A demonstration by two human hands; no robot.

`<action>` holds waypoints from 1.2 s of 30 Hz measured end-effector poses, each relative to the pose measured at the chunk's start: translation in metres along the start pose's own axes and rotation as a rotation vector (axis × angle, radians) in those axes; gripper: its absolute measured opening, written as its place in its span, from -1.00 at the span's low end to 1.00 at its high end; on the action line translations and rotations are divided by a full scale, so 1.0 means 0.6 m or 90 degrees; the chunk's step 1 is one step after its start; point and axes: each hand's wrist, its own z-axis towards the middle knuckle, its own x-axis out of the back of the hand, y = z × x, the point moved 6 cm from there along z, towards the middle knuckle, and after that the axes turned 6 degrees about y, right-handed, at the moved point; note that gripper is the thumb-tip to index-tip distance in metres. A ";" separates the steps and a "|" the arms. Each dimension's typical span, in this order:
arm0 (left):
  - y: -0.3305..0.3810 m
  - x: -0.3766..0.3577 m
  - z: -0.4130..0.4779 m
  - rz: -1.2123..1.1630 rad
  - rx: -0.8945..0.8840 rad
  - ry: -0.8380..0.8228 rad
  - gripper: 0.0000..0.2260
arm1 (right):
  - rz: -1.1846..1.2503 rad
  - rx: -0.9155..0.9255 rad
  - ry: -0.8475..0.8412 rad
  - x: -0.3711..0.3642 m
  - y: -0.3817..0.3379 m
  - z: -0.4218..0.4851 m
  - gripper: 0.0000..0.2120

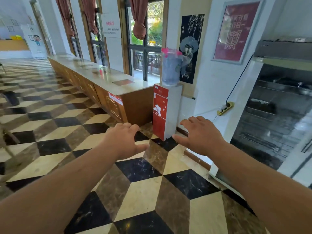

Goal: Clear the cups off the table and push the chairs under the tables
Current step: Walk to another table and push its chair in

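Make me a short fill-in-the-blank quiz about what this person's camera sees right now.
1. The left hand and right hand both hold ____.
2. The blue water bottle stands upside down on the red-fronted ____.
3. The yellow power strip hangs on a ____ cable.
4. The long wooden counter runs beneath the ____.

Answers: nothing; water dispenser; black; windows

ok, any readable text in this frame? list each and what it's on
None fully legible.
White notice on the window pillar: red heading and small lines, blurred.
Red framed poster: large pale characters, too blurred to quote.
Red sticker on the counter end: unreadable.
Water dispenser: flower graphic, tiny label unreadable.
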 end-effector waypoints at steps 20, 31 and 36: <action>-0.157 -0.151 0.415 0.018 0.291 -0.105 -0.22 | 0.103 0.281 -0.038 -0.336 0.025 0.624 -0.16; -0.485 -0.240 0.472 -0.005 0.434 -0.075 -0.18 | 0.132 0.455 -0.034 -0.421 -0.278 0.875 -0.32; -0.662 -0.264 0.488 -0.028 0.498 -0.063 -0.16 | 0.138 0.529 -0.050 -0.435 -0.458 0.989 -0.31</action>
